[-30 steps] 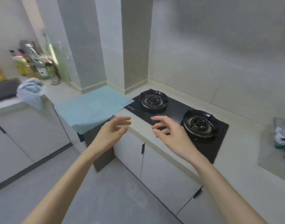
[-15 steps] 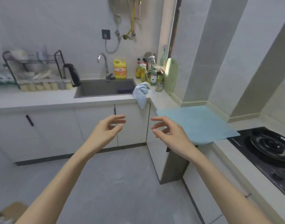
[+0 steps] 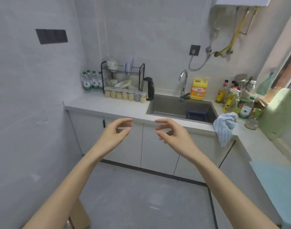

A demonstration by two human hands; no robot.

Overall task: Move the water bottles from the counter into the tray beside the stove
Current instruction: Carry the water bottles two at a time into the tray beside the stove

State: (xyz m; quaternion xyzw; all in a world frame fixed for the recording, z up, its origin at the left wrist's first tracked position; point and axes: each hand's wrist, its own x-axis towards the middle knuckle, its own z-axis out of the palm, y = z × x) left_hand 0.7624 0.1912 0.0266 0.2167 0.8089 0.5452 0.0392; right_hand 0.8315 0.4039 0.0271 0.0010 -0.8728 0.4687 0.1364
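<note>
Far off on the left of the counter point(image 3: 111, 104) the water bottles point(image 3: 92, 80) wait untouched, and both the left hand point(image 3: 116, 133) and right hand point(image 3: 172, 133) are wide and hold nothing.

head-worn view, angled down, facing sink point(image 3: 181, 109)

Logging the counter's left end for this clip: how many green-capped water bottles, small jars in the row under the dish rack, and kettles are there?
Water bottles: 4 visible, clustered left of the dish rack
Small jars: 7
Kettle: 1
Total: 12
</note>
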